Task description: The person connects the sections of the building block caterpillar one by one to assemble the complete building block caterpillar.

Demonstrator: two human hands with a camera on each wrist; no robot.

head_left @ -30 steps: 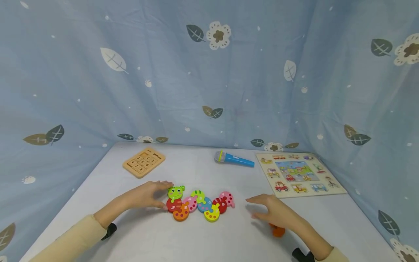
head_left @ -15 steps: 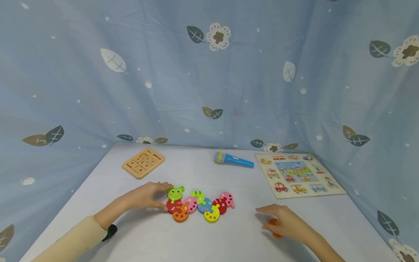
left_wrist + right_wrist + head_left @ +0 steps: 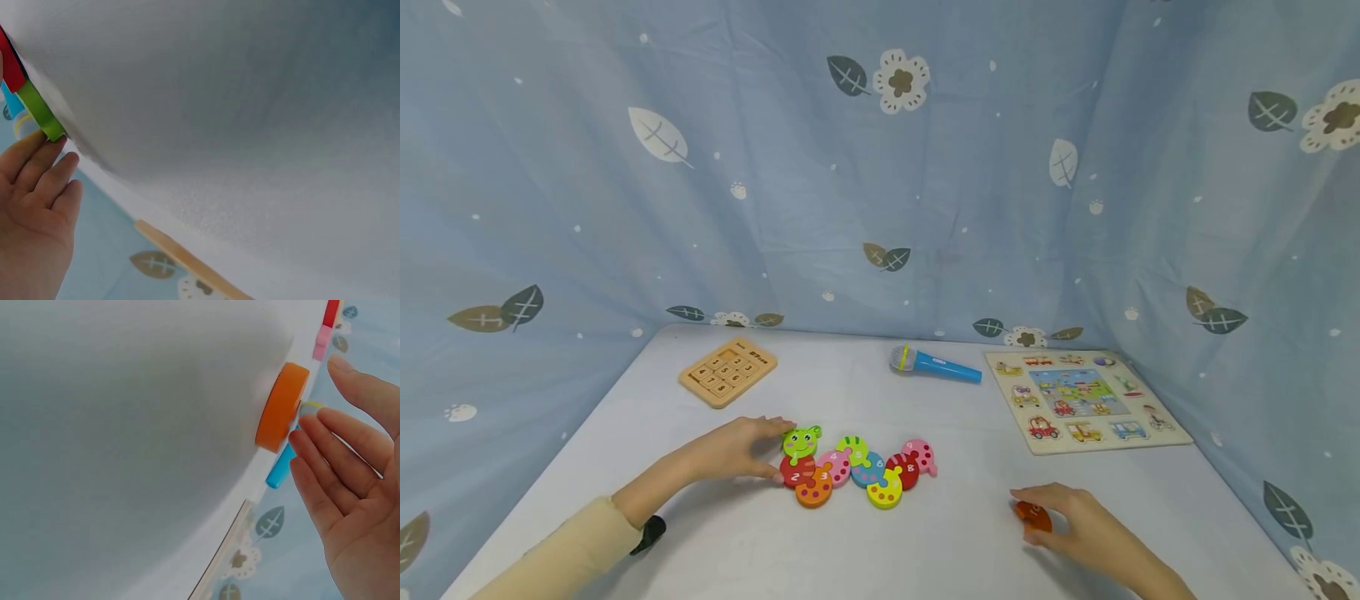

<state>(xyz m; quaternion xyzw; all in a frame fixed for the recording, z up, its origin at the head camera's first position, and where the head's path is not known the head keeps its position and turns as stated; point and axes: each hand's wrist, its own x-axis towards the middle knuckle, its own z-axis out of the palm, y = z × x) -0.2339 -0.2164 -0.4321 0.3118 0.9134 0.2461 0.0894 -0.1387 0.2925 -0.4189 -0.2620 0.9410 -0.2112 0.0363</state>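
Observation:
A row of numbered, coloured caterpillar puzzle pieces (image 3: 868, 471) lies joined mid-table, from a green smiling head (image 3: 801, 442) at the left to a pink piece (image 3: 919, 457) at the right. My left hand (image 3: 741, 450) rests at the left end, fingertips on the green head and thumb beside the red piece (image 3: 795, 472). In the left wrist view its fingers (image 3: 53, 178) are fairly straight. Apart from the row, an orange puzzle piece (image 3: 1035, 516) lies between the spread thumb and fingers of my right hand (image 3: 1090, 531). The right wrist view shows the orange edge (image 3: 282, 407) with fingertips close to it.
A wooden number tile board (image 3: 728, 372) lies at the back left. Behind the caterpillar is a blue toy microphone (image 3: 943, 367). At the right lies a vehicle picture puzzle board (image 3: 1022, 417). A blue patterned curtain (image 3: 962, 208) stands behind the white table (image 3: 880, 558).
My right hand has moved right and toward the table's front, away from the caterpillar, and now surrounds the orange piece. The left hand has stayed at the caterpillar's head.

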